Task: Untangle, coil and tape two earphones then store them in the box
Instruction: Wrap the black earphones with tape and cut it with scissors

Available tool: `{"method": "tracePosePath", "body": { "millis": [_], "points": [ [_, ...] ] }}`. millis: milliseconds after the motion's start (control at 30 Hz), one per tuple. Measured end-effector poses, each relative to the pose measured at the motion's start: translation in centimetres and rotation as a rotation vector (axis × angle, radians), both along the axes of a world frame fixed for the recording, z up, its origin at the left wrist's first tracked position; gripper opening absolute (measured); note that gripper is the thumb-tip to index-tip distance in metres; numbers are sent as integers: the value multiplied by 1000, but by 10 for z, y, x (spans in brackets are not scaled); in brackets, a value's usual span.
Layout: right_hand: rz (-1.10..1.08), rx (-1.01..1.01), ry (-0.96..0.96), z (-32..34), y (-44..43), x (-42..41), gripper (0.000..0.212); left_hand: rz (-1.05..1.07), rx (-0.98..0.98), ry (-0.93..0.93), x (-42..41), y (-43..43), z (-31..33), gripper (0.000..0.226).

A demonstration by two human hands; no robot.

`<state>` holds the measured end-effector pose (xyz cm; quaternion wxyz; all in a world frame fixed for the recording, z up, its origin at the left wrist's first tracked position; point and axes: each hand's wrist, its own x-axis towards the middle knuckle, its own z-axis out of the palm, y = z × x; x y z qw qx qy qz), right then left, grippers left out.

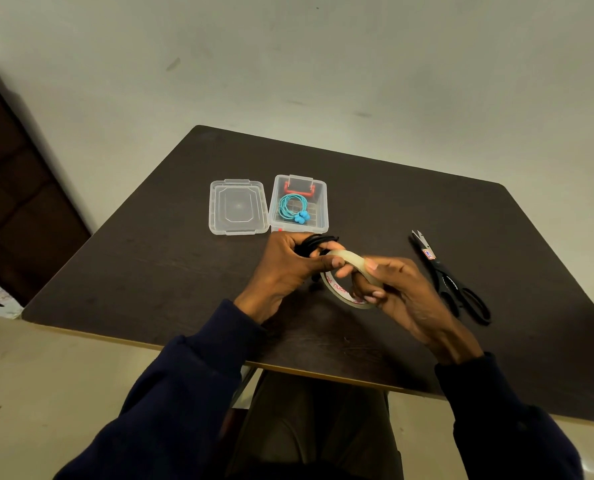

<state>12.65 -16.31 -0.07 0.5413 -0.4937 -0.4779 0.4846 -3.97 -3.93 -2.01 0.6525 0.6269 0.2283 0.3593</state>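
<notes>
Head view. On a dark table (143, 271), toward the far side, 1 clear box (323, 202) standing open, with a coiled blue earphone (293, 206) lying inside. Just left of the box, the clear lid (238, 206), flat on the tabletop. Nearer, just in front of the box, left hand (281, 268) with fingers curled tight round a coiled black earphone (314, 241). Right hand (399, 289) gripping a roll of clear tape (337, 289), fingers hooked through its hole, thumb pressed on the outer band. The 2 hands meeting at the roll. Off to the right, well apart from the box, black scissors (451, 278) lying on the table.
</notes>
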Motion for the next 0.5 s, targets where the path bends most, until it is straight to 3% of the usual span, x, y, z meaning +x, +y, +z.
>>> {"method": "tracePosePath", "body": {
  "millis": [167, 333, 500],
  "points": [
    [35, 27, 24, 1, 1, -4, 42, 10, -139, -90, 1, -3, -2, 32],
    [-70, 49, 91, -3, 5, -9, 54, -4, -302, -131, 3, -4, -3, 35],
    [-185, 111, 97, -7, 5, -17, 52, 19, -382, -103, 4, -2, -2, 41]
  ]
}}
